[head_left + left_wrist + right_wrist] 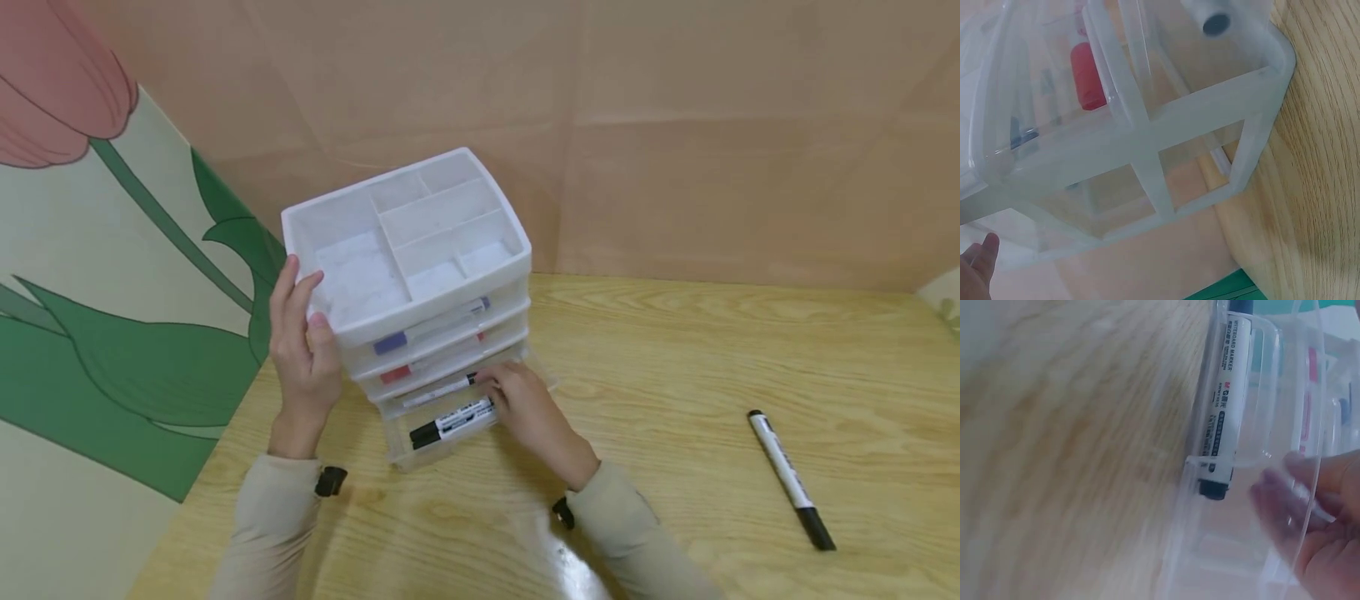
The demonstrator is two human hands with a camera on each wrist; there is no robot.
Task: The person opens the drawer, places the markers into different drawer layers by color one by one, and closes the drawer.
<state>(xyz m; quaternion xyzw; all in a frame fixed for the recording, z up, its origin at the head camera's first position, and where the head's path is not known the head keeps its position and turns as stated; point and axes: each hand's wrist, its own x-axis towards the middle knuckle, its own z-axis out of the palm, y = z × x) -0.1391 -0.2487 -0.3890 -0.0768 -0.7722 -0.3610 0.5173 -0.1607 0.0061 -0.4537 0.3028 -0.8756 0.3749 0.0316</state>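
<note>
A white plastic drawer organizer (420, 308) stands on the table with its bottom drawer (442, 454) pulled out. My left hand (303, 358) rests on its front left corner, fingers mostly straight against the rim and side; in the left wrist view only some fingers (985, 259) show. Inside the drawer lie a black-capped whiteboard marker (457, 419) and, behind it, another marker (438, 392). My right hand (525, 408) reaches over the drawer's right part. Seen from the right wrist, its fingers (1275, 500) are loosely bent behind the clear wall, apart from the front marker (1229, 394).
Another black-capped marker (787, 475) lies on the wooden table (660, 367) at the right. Closed upper drawers hold a purple-capped marker (393, 342) and a red-capped marker (397, 374). The organizer's divided top tray (352, 267) is open. A tulip-patterned panel (150, 367) stands left; a wall (712, 167) rises behind.
</note>
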